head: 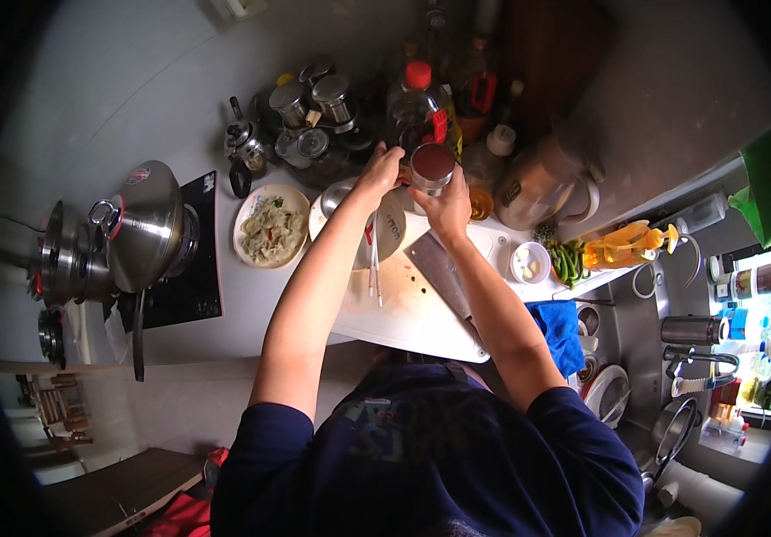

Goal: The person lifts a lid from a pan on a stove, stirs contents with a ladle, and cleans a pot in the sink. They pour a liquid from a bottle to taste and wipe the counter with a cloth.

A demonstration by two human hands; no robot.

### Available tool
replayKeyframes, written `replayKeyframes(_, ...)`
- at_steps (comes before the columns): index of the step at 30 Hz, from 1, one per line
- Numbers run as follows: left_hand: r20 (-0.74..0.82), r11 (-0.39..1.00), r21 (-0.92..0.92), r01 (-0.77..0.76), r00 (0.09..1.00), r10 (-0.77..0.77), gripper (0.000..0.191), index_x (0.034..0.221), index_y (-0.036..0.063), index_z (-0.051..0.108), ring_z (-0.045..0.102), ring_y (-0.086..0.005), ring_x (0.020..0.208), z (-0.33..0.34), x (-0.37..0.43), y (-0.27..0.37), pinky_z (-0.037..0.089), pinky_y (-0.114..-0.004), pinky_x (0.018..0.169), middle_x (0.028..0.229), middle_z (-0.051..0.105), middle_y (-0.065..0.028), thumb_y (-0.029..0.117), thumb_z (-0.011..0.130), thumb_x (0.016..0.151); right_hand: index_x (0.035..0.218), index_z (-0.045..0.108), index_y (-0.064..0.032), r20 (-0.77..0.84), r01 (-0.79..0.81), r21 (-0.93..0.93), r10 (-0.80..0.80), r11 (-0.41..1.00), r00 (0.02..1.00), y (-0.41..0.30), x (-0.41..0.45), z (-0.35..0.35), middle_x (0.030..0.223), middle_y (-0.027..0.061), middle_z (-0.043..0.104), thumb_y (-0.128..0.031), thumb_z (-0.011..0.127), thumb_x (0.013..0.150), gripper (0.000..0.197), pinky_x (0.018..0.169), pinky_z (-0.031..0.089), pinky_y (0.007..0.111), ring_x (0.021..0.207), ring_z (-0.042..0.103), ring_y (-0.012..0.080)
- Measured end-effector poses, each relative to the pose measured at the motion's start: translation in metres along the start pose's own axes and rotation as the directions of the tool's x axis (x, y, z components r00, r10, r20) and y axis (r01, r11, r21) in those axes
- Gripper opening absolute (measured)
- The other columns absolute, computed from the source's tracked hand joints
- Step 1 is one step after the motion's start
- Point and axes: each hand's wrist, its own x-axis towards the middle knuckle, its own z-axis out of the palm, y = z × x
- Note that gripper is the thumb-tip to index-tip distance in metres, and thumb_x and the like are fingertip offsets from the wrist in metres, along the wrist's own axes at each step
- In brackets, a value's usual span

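My right hand [446, 203] is closed around a cylindrical jar with a metal rim and a reddish-brown top [432, 163], held over the back of the counter. Just left of it, my left hand [383, 168] has its fingers bent near a small red item; whether it grips anything is unclear. Below my hands are a pale bowl with lettering [393, 225] and a metal bowl [336, 197], partly hidden by my left forearm. A pair of chopsticks [374, 268] lies across the pale bowl's edge. On the white cutting board [392, 329] rests a cleaver [440, 272], partly under my right forearm.
A plate of dumplings [273, 228] stands left, beside a stove with a lidded wok [147, 228]. Spice jars [312, 144], a large red-capped bottle [418, 101] and a kettle [536, 184] line the back. Garlic in a white bowl [530, 263], green chillies [567, 263] and the sink are right.
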Motion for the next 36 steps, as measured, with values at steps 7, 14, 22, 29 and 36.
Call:
replayKeyframes(7, 0.031, 0.974, -0.215, 0.075, 0.997, -0.069, 0.011, 0.089, 0.011, 0.044, 0.056, -0.0183, 0.079, 0.004, 0.029, -0.021, 0.044, -0.036, 0.077, 0.083, 0.055, -0.0052, 0.02, 0.041, 0.084, 0.116, 0.041, -0.0083, 0.029, -0.06, -0.003, 0.06, 0.998, 0.998, 0.004, 0.007, 0.001, 0.107, 0.0132, 0.053, -0.029, 0.075, 0.055, 0.073, 0.082, 0.041, 0.041, 0.1, 0.048, 0.0339)
replayKeyframes(14, -0.009, 0.963, -0.267, 0.042, 0.999, -0.046, 0.01, 0.086, 0.0095, 0.047, 0.053, -0.0168, 0.075, 0.005, 0.038, -0.016, 0.044, -0.035, 0.078, 0.082, 0.052, -0.0034, 0.017, 0.042, 0.083, 0.114, 0.042, -0.0074, 0.006, -0.042, -0.015, 0.042, 0.999, 0.999, 0.006, 0.018, 0.01, 0.106, 0.0141, 0.053, -0.029, 0.075, 0.056, 0.071, 0.08, 0.042, 0.042, 0.098, 0.049, 0.0349)
replayKeyframes(22, 0.014, 0.941, -0.336, 0.021, 1.0, -0.017, 0.009, 0.083, 0.0093, 0.048, 0.053, -0.0166, 0.073, 0.003, 0.042, -0.018, 0.045, -0.034, 0.077, 0.078, 0.053, -0.005, 0.017, 0.043, 0.082, 0.116, 0.039, -0.0039, -0.032, -0.026, 0.003, 0.026, 1.0, 0.999, 0.011, 0.025, 0.019, 0.108, 0.0168, 0.051, -0.028, 0.074, 0.058, 0.072, 0.082, 0.04, 0.041, 0.099, 0.047, 0.0369)
replayKeyframes(29, -0.042, 0.927, -0.375, -0.022, 0.999, 0.007, 0.025, 0.103, 0.0038, 0.045, 0.054, -0.0235, 0.093, 0.005, 0.001, -0.023, 0.043, -0.036, 0.085, 0.099, 0.05, -0.0123, 0.02, 0.045, 0.084, 0.122, 0.036, -0.0017, -0.101, 0.128, -0.034, -0.131, 0.991, 0.986, 0.02, -0.002, 0.0, 0.11, 0.0188, 0.049, -0.022, 0.073, 0.062, 0.073, 0.086, 0.038, 0.04, 0.1, 0.046, 0.0364)
replayKeyframes(36, 0.031, 0.908, -0.417, -0.033, 0.998, 0.051, 0.045, 0.123, 0.0028, 0.035, 0.052, -0.0248, 0.102, -0.022, -0.077, -0.057, 0.041, -0.035, 0.089, 0.118, 0.046, -0.0163, 0.023, 0.045, 0.084, 0.121, 0.038, -0.0005, -0.257, 0.031, -0.073, -0.049, 0.997, 0.965, 0.089, -0.058, -0.045, 0.112, 0.0195, 0.049, -0.018, 0.068, 0.069, 0.063, 0.089, 0.037, 0.038, 0.104, 0.047, 0.0329)
